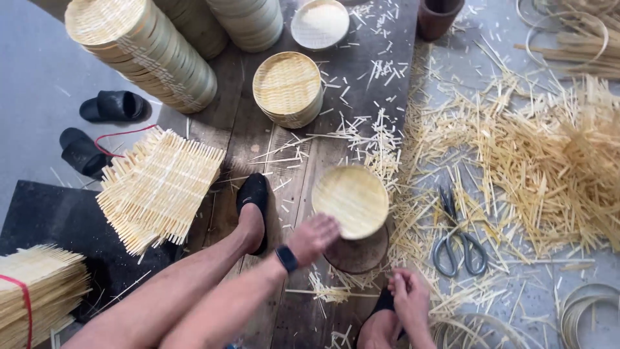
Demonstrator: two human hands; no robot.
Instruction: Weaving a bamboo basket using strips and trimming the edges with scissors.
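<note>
My left hand (312,237) grips the near edge of a round woven bamboo tray (352,200), which it holds tilted just above a dark round wooden block (359,253). A dark watch sits on that wrist. Low at the right, my right hand (407,295) is closed in a loose fist by my right foot; I cannot tell whether anything thin is in it. Large grey scissors (459,243) lie on the floor to the right of the tray.
Tall tilted stacks of finished trays (145,52) and a short stack (288,88) stand at the back. Square woven mats (157,187) are piled at the left, a tied bundle (35,291) lower left. Bamboo offcuts (536,161) cover the right floor. Two black sandals (111,106) lie far left.
</note>
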